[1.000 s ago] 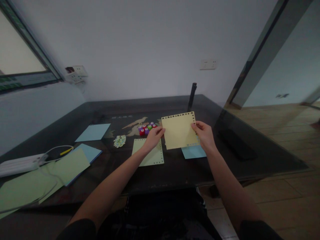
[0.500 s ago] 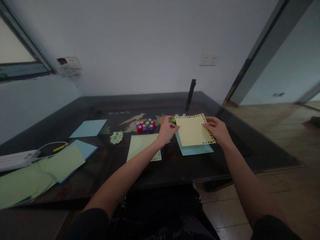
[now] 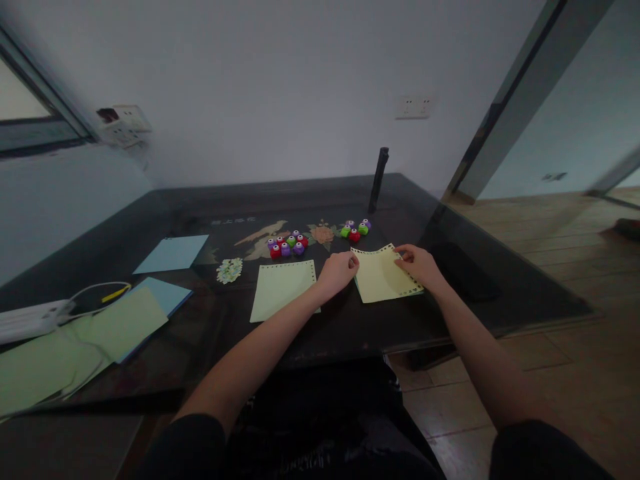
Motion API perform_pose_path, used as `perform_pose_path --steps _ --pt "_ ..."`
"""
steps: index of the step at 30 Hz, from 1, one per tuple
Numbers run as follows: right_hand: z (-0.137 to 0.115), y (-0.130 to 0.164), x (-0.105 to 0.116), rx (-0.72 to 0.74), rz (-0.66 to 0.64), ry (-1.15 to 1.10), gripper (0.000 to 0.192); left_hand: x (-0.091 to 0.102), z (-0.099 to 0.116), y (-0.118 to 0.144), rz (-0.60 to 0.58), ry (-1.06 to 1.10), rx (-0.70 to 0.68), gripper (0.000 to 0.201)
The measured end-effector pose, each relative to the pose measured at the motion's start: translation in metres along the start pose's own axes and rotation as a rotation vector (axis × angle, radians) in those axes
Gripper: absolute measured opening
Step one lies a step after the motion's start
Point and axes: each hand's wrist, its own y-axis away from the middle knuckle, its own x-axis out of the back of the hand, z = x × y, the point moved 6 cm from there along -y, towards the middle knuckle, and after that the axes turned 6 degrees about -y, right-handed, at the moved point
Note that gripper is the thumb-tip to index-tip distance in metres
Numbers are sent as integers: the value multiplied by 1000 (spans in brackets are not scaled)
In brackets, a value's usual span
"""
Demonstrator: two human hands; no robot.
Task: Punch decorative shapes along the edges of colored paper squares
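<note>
My left hand and my right hand hold a yellow paper sheet with punched edges by its far corners, laid almost flat on the dark table. It covers a blue sheet beneath it. A pale green punched sheet lies just left of my left hand. Beyond the sheets sit two clusters of small coloured punches, one to the left and one to the right.
A blue sheet and a pile of green and blue sheets lie at the left, near a white power strip with cables. A small pile of paper cut-outs and a black upright object also stand on the table.
Both hands lowered the yellow sheet from an upright hold down and right onto the blue sheet, which is now covered. The second punch cluster came into view.
</note>
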Motion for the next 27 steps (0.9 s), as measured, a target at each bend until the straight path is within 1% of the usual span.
perform_pose_path --steps 6,13,22,27 --pt "3 -2 -5 -21 11 85 27 -3 0 -1 -15 -98 -20 14" --pt "4 -3 -5 -29 10 96 27 -6 6 3 -61 -219 -50 17" --pt "3 -2 -5 -20 -21 100 26 -8 7 5 -66 -242 -97 18" --pt "3 -2 -5 -17 -26 105 24 -9 6 6 -75 -244 -82 19"
